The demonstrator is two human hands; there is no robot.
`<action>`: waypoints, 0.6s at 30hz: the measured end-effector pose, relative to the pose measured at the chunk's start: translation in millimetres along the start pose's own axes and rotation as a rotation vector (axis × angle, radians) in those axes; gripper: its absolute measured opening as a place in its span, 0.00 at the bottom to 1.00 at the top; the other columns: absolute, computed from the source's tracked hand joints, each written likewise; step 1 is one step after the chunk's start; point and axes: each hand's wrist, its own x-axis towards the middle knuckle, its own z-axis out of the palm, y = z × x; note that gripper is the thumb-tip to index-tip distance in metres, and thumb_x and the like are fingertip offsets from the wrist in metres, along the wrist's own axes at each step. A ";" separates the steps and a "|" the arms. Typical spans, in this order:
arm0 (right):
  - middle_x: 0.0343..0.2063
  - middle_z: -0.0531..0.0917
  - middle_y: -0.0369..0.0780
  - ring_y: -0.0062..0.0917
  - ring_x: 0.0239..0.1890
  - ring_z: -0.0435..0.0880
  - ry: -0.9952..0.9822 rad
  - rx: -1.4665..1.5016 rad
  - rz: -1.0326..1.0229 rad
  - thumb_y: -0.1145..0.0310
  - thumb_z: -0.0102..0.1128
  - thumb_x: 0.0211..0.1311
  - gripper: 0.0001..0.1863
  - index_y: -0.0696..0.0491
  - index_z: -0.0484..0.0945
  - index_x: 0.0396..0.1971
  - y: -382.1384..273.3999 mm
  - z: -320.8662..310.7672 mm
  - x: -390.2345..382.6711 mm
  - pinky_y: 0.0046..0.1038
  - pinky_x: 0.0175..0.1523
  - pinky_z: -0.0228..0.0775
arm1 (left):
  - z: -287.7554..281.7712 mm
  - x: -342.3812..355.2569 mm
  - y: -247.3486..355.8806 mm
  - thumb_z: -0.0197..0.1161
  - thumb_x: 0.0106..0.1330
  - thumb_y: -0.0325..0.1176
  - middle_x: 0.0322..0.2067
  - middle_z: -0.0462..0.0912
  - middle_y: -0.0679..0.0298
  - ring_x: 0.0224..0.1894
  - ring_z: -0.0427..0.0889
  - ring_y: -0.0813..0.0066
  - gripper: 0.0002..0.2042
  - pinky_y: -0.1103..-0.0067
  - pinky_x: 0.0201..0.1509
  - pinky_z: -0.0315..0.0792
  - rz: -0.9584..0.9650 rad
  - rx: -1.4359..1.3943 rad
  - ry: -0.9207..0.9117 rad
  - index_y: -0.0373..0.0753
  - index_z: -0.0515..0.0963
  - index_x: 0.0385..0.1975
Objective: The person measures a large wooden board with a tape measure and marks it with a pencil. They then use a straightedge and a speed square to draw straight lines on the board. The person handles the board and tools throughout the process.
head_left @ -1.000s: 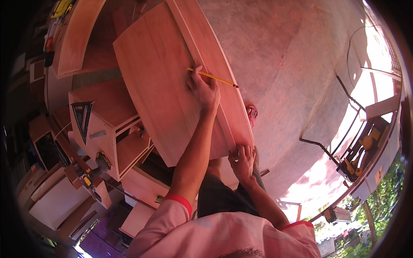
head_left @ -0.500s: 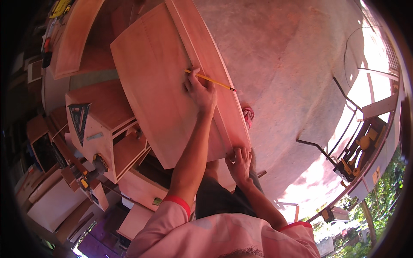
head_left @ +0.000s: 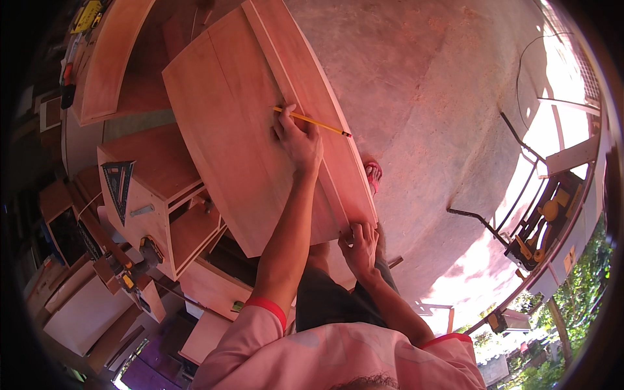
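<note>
A broad wooden panel (head_left: 221,123) lies in front of me, with a narrow wooden board (head_left: 305,78) along its right side. My left hand (head_left: 302,144) rests over the seam between them, fingers closed on a yellow pencil (head_left: 318,123). The pencil lies slantwise across the narrow board, its eraser end toward the right edge. At the near end of that board, my right hand (head_left: 359,250) has its fingers bent against the edge, gripping it. The fingertips there are partly hidden.
To the left stands an open wooden cabinet (head_left: 146,188) with a black triangular square (head_left: 117,185) on it. A clamp (head_left: 151,250) is beside it. A curved wooden piece (head_left: 117,58) is at far left. Bent metal bars (head_left: 478,218) and a tool tray (head_left: 546,218) are at right.
My left hand and the pencil have shifted slightly left, along with the panel's far end in view. My right hand stays at the near edge.
</note>
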 end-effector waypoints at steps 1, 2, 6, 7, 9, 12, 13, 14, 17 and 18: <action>0.40 0.77 0.43 0.41 0.48 0.78 0.010 -0.015 -0.010 0.70 0.76 0.51 0.22 0.53 0.76 0.45 0.1 0.0 0.1 0.45 0.54 0.67 | -0.1 0.2 0.1 0.67 0.66 0.30 0.61 0.76 0.48 0.64 0.73 0.43 0.22 0.44 0.73 0.54 0.004 0.001 0.003 0.44 0.70 0.59; 0.40 0.77 0.43 0.41 0.48 0.78 0.010 -0.014 -0.012 0.70 0.76 0.51 0.22 0.53 0.76 0.45 0.1 0.0 0.4 0.45 0.54 0.67 | -0.1 0.4 0.4 0.67 0.66 0.30 0.61 0.76 0.48 0.64 0.73 0.43 0.22 0.44 0.73 0.54 -0.003 0.003 -0.001 0.44 0.70 0.59; 0.40 0.77 0.43 0.41 0.48 0.78 0.006 -0.010 -0.006 0.70 0.76 0.51 0.22 0.54 0.76 0.45 -0.4 -0.1 0.8 0.45 0.53 0.67 | -0.6 -0.5 1.8 0.67 0.65 0.30 0.59 0.76 0.47 0.63 0.73 0.42 0.23 0.44 0.73 0.54 0.019 0.007 0.013 0.44 0.70 0.60; 0.40 0.77 0.43 0.41 0.49 0.78 0.017 -0.025 -0.017 0.69 0.76 0.51 0.22 0.54 0.76 0.45 -0.5 -0.1 0.8 0.45 0.53 0.67 | -0.6 -0.6 2.0 0.67 0.65 0.30 0.58 0.77 0.47 0.63 0.73 0.42 0.23 0.45 0.72 0.55 0.024 0.011 0.019 0.44 0.70 0.60; 0.40 0.77 0.43 0.42 0.49 0.78 0.009 -0.012 -0.010 0.69 0.76 0.51 0.22 0.54 0.76 0.45 -0.8 -0.4 0.3 0.46 0.53 0.67 | -0.5 -0.9 1.6 0.67 0.65 0.30 0.57 0.77 0.47 0.61 0.74 0.42 0.23 0.46 0.71 0.56 0.024 0.015 0.023 0.44 0.70 0.60; 0.41 0.77 0.43 0.42 0.49 0.78 0.009 -0.014 -0.007 0.69 0.76 0.51 0.22 0.54 0.76 0.45 -1.1 -0.8 -0.3 0.46 0.53 0.67 | 0.3 -0.9 0.5 0.67 0.64 0.29 0.56 0.78 0.47 0.58 0.74 0.41 0.23 0.46 0.68 0.59 0.020 0.014 0.024 0.44 0.71 0.60; 0.41 0.77 0.43 0.42 0.49 0.78 0.018 -0.027 -0.012 0.69 0.76 0.51 0.22 0.54 0.76 0.45 -1.5 -1.2 -0.3 0.46 0.53 0.67 | 0.6 -1.0 0.3 0.68 0.64 0.29 0.55 0.78 0.47 0.56 0.74 0.40 0.23 0.46 0.66 0.60 0.023 0.012 0.027 0.44 0.71 0.60; 0.41 0.77 0.43 0.42 0.49 0.78 0.017 -0.028 -0.012 0.69 0.76 0.51 0.22 0.54 0.76 0.45 -1.9 -1.4 -0.1 0.46 0.53 0.67 | 0.7 -1.1 0.3 0.68 0.64 0.29 0.55 0.78 0.47 0.55 0.74 0.40 0.23 0.47 0.65 0.61 0.027 0.011 0.029 0.44 0.71 0.59; 0.41 0.77 0.44 0.42 0.49 0.78 0.012 -0.028 -0.011 0.69 0.76 0.51 0.22 0.54 0.76 0.45 -4.3 -2.5 2.1 0.45 0.53 0.66 | -0.1 -0.6 1.0 0.68 0.64 0.30 0.54 0.78 0.47 0.54 0.74 0.40 0.23 0.47 0.62 0.63 0.024 0.037 0.017 0.43 0.71 0.59; 0.41 0.77 0.44 0.42 0.49 0.78 0.010 -0.028 -0.009 0.69 0.76 0.52 0.22 0.54 0.76 0.45 -5.3 -3.1 3.0 0.45 0.53 0.66 | -0.4 0.1 1.3 0.68 0.65 0.30 0.54 0.78 0.48 0.54 0.74 0.40 0.23 0.48 0.62 0.63 0.026 0.027 0.020 0.42 0.71 0.59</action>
